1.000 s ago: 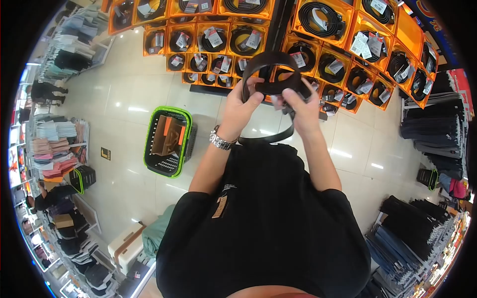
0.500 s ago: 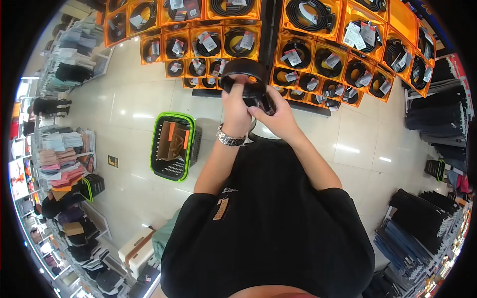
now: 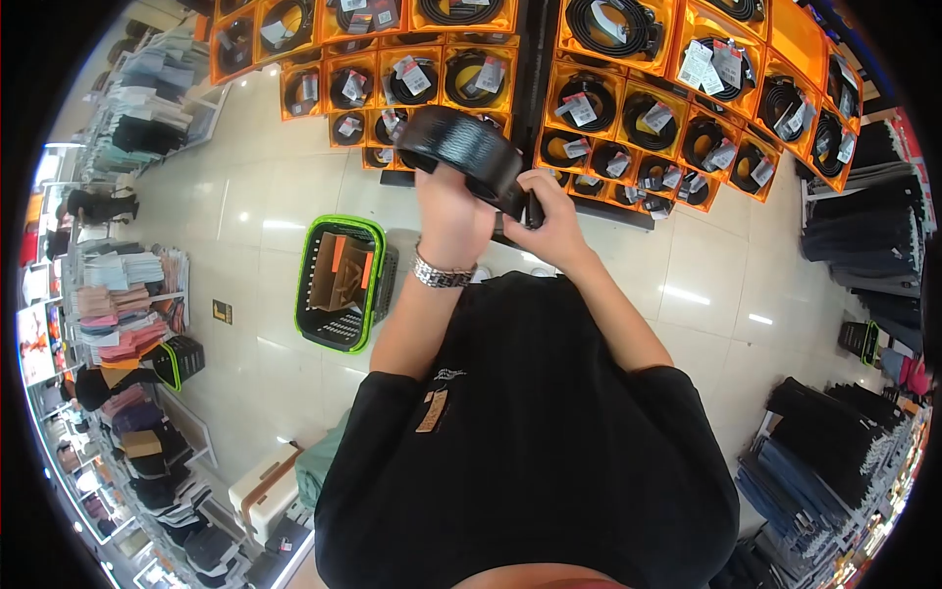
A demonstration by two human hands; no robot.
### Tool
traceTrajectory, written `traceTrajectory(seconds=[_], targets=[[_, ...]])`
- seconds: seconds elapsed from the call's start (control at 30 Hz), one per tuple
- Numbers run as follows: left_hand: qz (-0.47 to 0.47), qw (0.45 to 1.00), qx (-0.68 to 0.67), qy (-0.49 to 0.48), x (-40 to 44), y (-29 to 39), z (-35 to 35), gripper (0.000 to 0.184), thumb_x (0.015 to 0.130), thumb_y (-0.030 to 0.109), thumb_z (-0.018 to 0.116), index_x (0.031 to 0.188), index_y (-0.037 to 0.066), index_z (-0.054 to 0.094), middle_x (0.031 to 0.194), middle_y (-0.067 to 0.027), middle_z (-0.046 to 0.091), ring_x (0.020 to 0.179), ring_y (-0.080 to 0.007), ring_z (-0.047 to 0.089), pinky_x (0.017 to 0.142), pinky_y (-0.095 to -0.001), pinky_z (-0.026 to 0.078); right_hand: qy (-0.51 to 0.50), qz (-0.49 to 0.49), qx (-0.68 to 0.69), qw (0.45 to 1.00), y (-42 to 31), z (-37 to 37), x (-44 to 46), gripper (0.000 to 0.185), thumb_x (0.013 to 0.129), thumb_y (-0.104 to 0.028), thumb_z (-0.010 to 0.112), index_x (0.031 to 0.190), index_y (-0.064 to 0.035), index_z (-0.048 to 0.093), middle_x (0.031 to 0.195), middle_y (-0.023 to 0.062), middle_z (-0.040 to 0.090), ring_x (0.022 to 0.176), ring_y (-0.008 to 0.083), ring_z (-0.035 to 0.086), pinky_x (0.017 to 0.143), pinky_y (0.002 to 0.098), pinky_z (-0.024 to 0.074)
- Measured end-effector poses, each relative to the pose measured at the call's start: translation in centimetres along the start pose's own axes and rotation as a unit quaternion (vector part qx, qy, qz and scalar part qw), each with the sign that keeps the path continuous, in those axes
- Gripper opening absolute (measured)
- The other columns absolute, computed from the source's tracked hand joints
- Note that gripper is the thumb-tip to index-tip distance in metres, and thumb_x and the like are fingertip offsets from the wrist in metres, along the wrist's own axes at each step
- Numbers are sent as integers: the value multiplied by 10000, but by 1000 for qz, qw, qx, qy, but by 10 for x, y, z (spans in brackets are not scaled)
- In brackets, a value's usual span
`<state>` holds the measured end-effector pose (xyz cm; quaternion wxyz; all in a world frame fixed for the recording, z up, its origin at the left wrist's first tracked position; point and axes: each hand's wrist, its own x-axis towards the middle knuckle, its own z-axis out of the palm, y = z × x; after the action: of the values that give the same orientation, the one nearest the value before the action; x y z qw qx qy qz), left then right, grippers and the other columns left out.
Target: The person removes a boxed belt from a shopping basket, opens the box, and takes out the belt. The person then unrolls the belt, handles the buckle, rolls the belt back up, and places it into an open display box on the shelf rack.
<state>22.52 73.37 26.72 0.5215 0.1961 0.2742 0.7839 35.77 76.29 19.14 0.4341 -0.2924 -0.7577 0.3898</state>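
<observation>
A coiled black belt is held up in front of me, its outer face turned toward the camera. My left hand, with a silver metal band on the wrist, reaches up into the coil from below. Its fingers are hidden behind and inside the belt. My right hand pinches the dark end of the belt at the coil's right side. Just beyond both hands stands the display of orange compartments, holding several coiled black belts with tags.
A black basket with a green rim stands on the tiled floor to my left, with a brown item in it. Clothes racks line the right side. Folded clothes and a cream suitcase are on the left.
The belt coil has moved slightly left and tilted, showing more of its outer face. My left hand has shifted left and deeper under it; my right hand has moved a little away from the left.
</observation>
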Motion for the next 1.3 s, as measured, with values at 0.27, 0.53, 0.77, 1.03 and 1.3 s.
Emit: traceTrajectory(seconds=[0.27,0.53,0.77,1.03,1.3], targets=[[106,857,492,-109,29,37,-23,360,746,-144,439,1052,2,562,908,-63,638,787,-136,636,687,-268,499,-61,116,88,987,-28,-36,11,438,665,-140,721,1068,-43,580,973,66,611,855,160,587,786,274,464],[151,641,710,-250,19,39,-12,416,722,-40,595,1107,116,571,913,-145,662,814,-303,649,724,-366,519,-64,129,151,978,-52,-30,10,535,735,-138,771,1178,11,510,975,38,562,922,119,539,859,257,427],[27,913,383,-135,13,26,0,361,812,-2,573,1169,22,521,979,-99,631,886,-202,625,786,-336,500,69,149,245,955,-45,-21,8,260,795,-123,708,953,-34,521,839,-15,510,760,48,473,680,201,404],[-135,989,-52,28,13,0,-4,224,855,52,418,644,120,380,550,32,319,463,-85,327,504,-280,390,-88,96,156,979,-30,-8,2,664,680,-147,813,1189,-32,402,1160,102,537,1096,159,508,959,320,397],[-83,996,34,2,-1,18,28,234,781,-25,389,959,12,537,587,-1,431,477,-68,362,470,-243,354,-69,94,215,969,-43,-2,7,550,707,-122,750,1171,-27,471,1099,68,556,1011,122,515,882,287,425]])
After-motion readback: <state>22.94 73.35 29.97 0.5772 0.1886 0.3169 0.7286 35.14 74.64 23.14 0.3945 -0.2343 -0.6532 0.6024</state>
